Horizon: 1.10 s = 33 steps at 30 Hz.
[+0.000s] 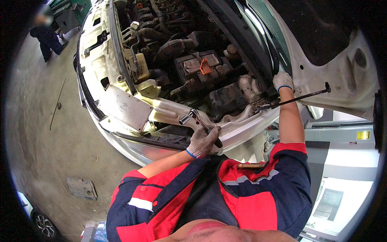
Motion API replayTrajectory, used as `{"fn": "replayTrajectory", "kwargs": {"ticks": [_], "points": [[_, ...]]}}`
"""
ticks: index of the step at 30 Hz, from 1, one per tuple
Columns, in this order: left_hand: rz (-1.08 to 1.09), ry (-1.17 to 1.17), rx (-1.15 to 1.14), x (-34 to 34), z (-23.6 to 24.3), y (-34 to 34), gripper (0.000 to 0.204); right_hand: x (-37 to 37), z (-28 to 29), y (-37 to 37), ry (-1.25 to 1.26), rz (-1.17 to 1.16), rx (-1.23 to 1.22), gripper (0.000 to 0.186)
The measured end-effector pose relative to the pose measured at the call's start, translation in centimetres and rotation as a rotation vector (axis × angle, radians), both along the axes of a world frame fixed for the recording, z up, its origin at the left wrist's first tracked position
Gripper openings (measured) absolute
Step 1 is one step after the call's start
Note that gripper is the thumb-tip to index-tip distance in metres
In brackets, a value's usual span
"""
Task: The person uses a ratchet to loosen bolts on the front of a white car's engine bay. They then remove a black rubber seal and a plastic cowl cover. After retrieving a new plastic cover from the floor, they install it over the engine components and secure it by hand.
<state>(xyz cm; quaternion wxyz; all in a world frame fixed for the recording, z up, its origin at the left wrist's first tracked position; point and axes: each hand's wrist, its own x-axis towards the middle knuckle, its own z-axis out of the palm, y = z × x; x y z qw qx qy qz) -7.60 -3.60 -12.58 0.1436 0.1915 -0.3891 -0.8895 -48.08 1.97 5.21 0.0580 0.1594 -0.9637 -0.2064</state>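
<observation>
While the left hand [203, 142] (knit-gloved) clutches a metal wrench [194, 114], what the right hand [283, 82] grasps is unclear.

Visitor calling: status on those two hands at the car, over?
Left hand gripping ratchet wrench. Right hand near open hood, grip unclear. Black strut crossing right forearm.

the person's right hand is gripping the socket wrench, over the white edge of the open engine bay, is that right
Not quite: the head view shows the socket wrench gripped in the left hand, not the right. It is over the white edge of the open engine bay.
</observation>
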Motion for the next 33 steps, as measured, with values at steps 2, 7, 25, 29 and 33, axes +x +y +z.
{"fn": "replayTrajectory", "kwargs": {"ticks": [2,7,25,29,33], "points": [[0.003,-0.007,-0.023,0.0,-0.2,0.0,0.04,0.1,0.0,0.1,0.038,0.011,-0.039,0.031],[0.01,0.003,-0.149,0.0,-0.9,0.1,0.038,0.7,-0.1,0.3,0.058,0.073,-0.007,0.031],[-0.024,-0.065,-0.126,0.3,-0.2,-0.3,0.042,1.7,0.1,0.9,0.032,0.036,-0.217,0.037],[-0.119,-0.128,-0.088,0.5,0.5,-0.7,0.041,1.6,0.4,0.8,0.033,0.017,-0.174,0.038],[-0.091,-0.07,-0.159,0.4,0.7,-0.9,0.039,1.3,0.3,0.8,-0.028,-0.001,-0.198,0.04]]}}
